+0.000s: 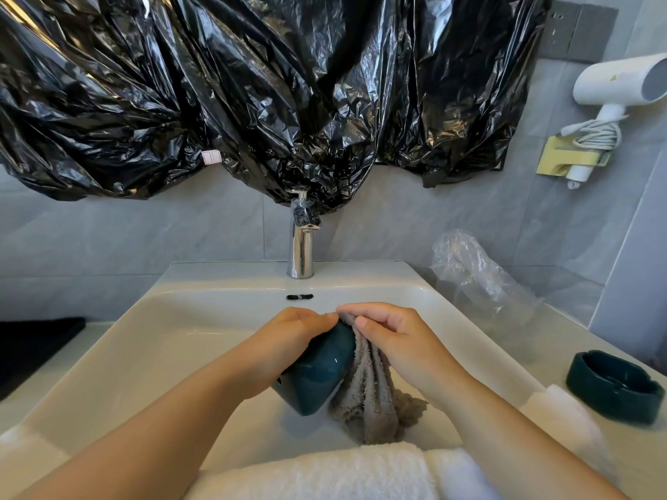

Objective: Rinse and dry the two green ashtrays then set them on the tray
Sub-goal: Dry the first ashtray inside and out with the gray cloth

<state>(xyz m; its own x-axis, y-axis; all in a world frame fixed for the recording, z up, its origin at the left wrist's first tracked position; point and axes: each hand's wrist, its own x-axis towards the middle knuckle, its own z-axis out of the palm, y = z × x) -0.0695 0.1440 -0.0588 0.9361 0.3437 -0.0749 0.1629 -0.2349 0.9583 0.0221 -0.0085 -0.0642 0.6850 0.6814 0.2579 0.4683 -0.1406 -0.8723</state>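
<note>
From the head camera, we hold one green ashtray [317,369] over the basin of the white sink [223,279], tilted with its glossy underside towards us. Our left hand [299,337] grips it from above, fingers curled over the far rim. Our right hand [393,341] pinches a grey cloth [371,402] against the ashtray's right edge, and the rest of the cloth hangs down into the basin. No water runs from the tap [301,247], so we judge this to be the drying step for the first ashtray.

To do it well, we should gather the loose cloth into the palm so that it does not trail on the basin floor, which may be wet. Then we turn the ashtray with the left hand while the right wipes around the wall, the base and into the hollow, which is hidden from us here. The glaze looks slippery, so we work low over the basin with a firm grip.

The second green ashtray [613,387] sits upright on the counter to the right, well apart from the hands, and we cannot tell whether it is dry. A dark flat surface [36,351] at the left edge may be the tray, though we cannot tell. A folded white towel [325,474] lies along the near rim.
</note>
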